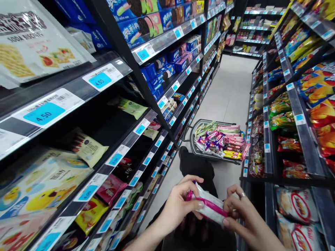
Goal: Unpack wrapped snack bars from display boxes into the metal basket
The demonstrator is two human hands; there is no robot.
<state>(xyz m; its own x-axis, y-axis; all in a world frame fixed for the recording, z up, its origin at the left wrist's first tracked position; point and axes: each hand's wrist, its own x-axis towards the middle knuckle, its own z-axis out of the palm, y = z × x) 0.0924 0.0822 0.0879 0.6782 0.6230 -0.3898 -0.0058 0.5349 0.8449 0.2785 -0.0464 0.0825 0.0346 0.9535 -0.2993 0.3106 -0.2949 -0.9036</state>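
Between my two hands is a small white and magenta snack packet (210, 206), held low in front of my dark-clothed lap. My left hand (184, 200) pinches its left end, thumb on the near face. At the right end, the thumb and fingers of my right hand (238, 209), which wears a ring, grip the wrapper. The print on the packet is too blurred to read. Beyond my knee, a dark basket (188, 134) stands on the floor, filled with many wrapped snack bars (213, 139) in purple, pink, green and yellow.
To the left, shelves with price tags (43, 113) carry soda biscuits (39, 45), blue cookie boxes (146, 31) and small yellow packets (90, 148). On the right, racks hold bagged snacks (320, 87) and white-and-red packets (298, 205). A pale tiled aisle floor (227, 83) runs between them to a far shelf.
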